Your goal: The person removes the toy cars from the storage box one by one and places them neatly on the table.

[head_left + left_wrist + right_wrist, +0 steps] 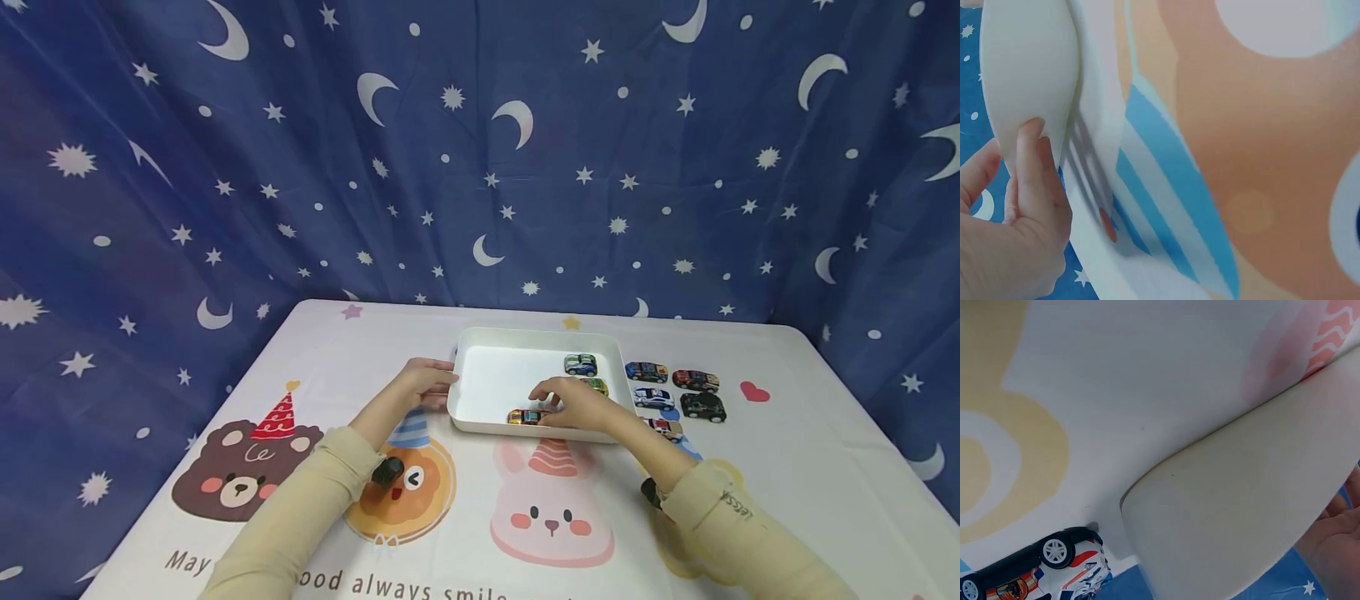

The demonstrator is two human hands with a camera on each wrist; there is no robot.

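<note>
My left hand grips the left end of a shallow white tray. In the left wrist view its fingers lie against the tray's outer wall, with the thumb across the edge. Inside the tray, my right hand has its fingertips around the right end of an orange toy car by the near wall. A white-and-green toy car and a yellow-green toy car, partly covered by the right hand, are in the tray's right half. The right wrist view hides the right fingertips behind the tray wall.
Right of the tray stand several toy cars, among them a blue one, a red-brown one, a white one and a black one. A white-and-red car is close to the tray's corner. A starry blue curtain hangs behind the table.
</note>
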